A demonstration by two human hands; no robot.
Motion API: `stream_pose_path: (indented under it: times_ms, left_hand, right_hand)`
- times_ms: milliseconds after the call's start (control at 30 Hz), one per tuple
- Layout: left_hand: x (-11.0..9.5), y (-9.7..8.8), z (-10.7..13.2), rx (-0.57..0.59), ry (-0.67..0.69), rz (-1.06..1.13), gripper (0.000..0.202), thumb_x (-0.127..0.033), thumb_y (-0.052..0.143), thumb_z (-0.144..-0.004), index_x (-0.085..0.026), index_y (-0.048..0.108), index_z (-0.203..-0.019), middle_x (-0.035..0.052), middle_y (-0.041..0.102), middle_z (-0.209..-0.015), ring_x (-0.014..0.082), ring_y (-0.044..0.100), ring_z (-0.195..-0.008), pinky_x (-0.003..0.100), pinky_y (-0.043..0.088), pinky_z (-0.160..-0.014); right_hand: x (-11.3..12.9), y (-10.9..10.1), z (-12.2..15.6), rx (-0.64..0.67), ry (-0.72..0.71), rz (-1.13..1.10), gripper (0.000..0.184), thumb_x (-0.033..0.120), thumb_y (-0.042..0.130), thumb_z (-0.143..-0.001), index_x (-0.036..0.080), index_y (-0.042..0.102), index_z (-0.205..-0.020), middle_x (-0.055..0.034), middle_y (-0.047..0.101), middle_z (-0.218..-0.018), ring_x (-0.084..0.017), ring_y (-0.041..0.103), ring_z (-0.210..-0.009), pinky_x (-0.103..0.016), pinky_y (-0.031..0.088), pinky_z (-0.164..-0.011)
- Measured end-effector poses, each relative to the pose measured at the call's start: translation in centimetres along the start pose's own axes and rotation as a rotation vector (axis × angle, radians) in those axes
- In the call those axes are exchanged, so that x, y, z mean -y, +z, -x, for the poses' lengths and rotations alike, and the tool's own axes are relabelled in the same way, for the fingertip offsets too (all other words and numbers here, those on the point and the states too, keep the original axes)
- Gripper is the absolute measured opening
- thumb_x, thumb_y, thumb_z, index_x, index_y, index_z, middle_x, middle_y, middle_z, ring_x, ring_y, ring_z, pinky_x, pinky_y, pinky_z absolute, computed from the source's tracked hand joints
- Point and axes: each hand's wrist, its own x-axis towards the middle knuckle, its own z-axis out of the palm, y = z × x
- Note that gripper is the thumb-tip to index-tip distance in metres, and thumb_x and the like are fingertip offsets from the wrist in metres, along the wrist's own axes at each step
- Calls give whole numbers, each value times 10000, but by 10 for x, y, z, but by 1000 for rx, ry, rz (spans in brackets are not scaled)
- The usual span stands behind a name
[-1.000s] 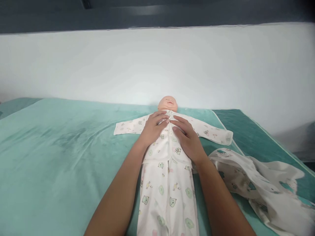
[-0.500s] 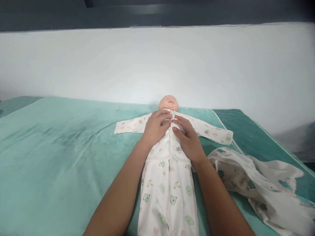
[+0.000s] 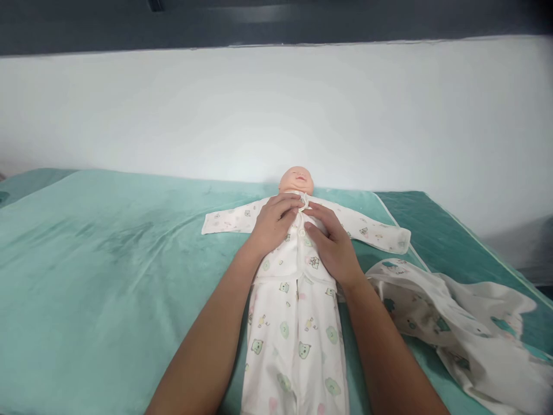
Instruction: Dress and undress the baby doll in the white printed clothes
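Note:
A baby doll [image 3: 297, 180] lies on its back, dressed in a white baby jacket [image 3: 283, 262] printed with small animals. Its sleeves stretch out to both sides, and matching trousers [image 3: 298, 346] cover the legs. At the upper chest, my left hand [image 3: 276, 222] has its fingers bent over the jacket's front edge just below the collar. Opposite it, my right hand [image 3: 330, 233] pinches the other front edge between thumb and fingers. A round white button [image 3: 302, 233] shows between the hands. The fingertips partly hide the fastening above it.
Beneath the doll spreads a light green blanket [image 3: 108, 276], over a darker green cover [image 3: 440, 236] at the right. A crumpled white printed cloth [image 3: 466, 323] lies right of my right forearm. Behind stands a white wall [image 3: 276, 109].
Both hands stay at the jacket's upper front, with only slight finger movement. More of the white edging below the collar shows between the fingertips now. The doll lies as before.

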Motion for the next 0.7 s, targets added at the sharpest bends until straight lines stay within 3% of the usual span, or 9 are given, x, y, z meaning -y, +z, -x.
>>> stream_pose_path:
  times_ms: [333, 533, 700]
  left_hand:
    - [0, -2, 0, 28, -6, -16, 296, -255, 445, -950, -289, 713, -1069, 14, 622, -1280, 189, 520, -1250, 395, 379, -1117]
    - [-6, -3, 0, 31, -27, -16, 295, -199, 447, -928, -282, 722, -992, 4, 628, -1269, 184, 520, -1252, 391, 382, -1115]
    - [-15, -5, 10, 19, -81, 2, 194, -204, 514, -895, -258, 697, -934, 11, 620, -1283, 198, 501, -1273, 390, 384, -1114]
  right_hand:
    - [6, 1, 0, -54, -24, -52, 235, 277, 559, -893, 304, 646, -1110, -17, 602, -1300, -202, 502, -1277, -421, 360, -1122]
    - [6, 3, 1, -152, 86, -133, 131, 337, 583, -870, 273, 648, -965, -25, 633, -1256, -230, 547, -1212, -446, 387, -1071]
    - [8, -2, 1, -132, 92, -169, 154, 338, 577, -879, 248, 662, -789, -31, 638, -1244, -245, 554, -1208, -433, 398, -1048]
